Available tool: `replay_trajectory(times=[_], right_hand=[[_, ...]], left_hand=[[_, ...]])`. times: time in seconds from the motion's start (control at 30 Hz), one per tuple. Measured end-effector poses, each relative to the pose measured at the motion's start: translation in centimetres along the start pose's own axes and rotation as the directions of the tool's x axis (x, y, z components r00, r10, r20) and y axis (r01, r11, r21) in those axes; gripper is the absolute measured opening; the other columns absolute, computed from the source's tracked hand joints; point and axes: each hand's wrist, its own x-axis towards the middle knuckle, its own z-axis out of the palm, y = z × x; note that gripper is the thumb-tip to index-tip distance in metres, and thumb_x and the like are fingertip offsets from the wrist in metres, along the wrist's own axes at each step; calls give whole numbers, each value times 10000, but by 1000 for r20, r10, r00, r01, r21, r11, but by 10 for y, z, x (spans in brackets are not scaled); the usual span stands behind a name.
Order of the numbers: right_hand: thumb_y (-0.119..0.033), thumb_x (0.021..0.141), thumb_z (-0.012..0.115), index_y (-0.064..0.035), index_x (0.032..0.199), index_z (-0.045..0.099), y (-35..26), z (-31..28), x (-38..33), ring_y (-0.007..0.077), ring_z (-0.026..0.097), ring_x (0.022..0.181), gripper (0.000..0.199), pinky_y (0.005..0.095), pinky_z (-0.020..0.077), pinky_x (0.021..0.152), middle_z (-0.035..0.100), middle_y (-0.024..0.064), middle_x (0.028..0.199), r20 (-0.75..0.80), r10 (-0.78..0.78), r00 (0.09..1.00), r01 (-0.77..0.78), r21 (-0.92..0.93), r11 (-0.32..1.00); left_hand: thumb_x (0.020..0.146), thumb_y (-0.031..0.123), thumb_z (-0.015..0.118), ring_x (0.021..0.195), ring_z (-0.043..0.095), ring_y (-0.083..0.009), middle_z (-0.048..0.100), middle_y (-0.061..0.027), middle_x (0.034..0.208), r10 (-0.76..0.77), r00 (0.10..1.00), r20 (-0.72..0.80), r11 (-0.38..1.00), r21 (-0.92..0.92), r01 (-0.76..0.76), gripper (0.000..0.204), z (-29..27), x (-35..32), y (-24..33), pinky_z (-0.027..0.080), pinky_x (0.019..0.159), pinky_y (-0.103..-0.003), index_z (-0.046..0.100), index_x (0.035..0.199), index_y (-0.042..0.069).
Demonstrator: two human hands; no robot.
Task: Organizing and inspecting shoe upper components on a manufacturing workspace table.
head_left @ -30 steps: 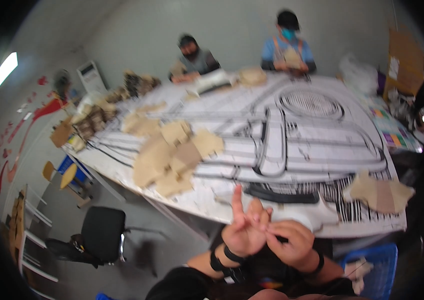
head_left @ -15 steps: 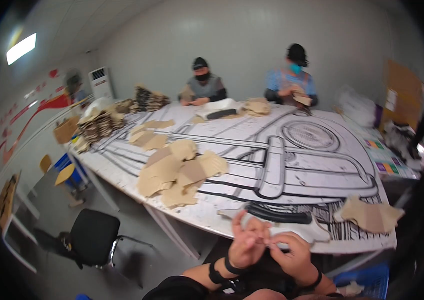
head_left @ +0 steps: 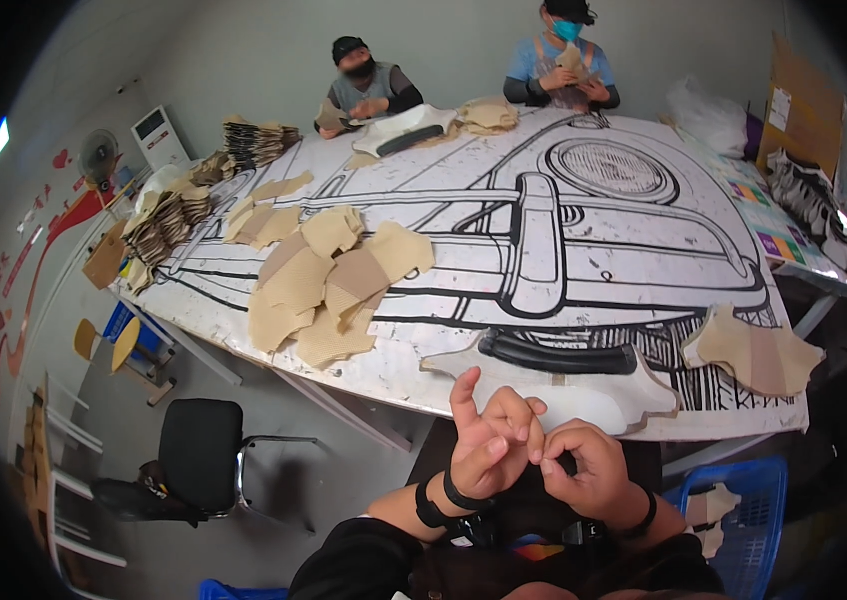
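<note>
The desk point(head_left: 544, 250), printed with a big black line drawing, fills the view. On it, tan cut pieces point(head_left: 329, 285) lie heaped leftward. A white piece point(head_left: 564, 400) rests at the desk's near edge. Just below that edge, the left hand point(head_left: 484, 450), forefinger raised, meets the curled right hand point(head_left: 584, 475); whether they pinch anything I cannot tell.

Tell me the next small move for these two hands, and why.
Probably reach forward to the white piece with the black strip. Both the left hand and the right hand look empty, fingertips meeting, and that piece lies nearest on the table edge.
</note>
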Motion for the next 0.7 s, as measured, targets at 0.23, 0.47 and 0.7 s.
replay_trajectory(times=[0.23,0.47,0.7], right_hand=[[-19,758,640,-27,898,535,10,1,-13,199,589,757,175,280,474,697,598,96,879,54,205,977,-212,274,938],[-27,767,640,-30,915,531,6,-2,-19,199,600,780,184,285,481,714,605,95,882,89,193,977,-209,256,944],[-42,803,613,-30,909,534,16,-8,-25,151,576,771,133,270,468,697,585,73,866,-45,225,973,-189,398,897]], left_hand=[[836,-92,436,627,532,-183,432,-121,922,-35,997,-65,995,-98,29,820,2,-1,-7,410,880,-335,24,1420,312],[851,-102,415,596,541,-186,429,-134,973,-66,992,-106,989,-140,50,802,7,-5,-7,464,765,-305,27,1417,312],[790,15,615,669,552,-170,467,-53,933,64,998,-1,948,312,-61,774,11,-9,-15,253,1049,-425,186,1399,224]])
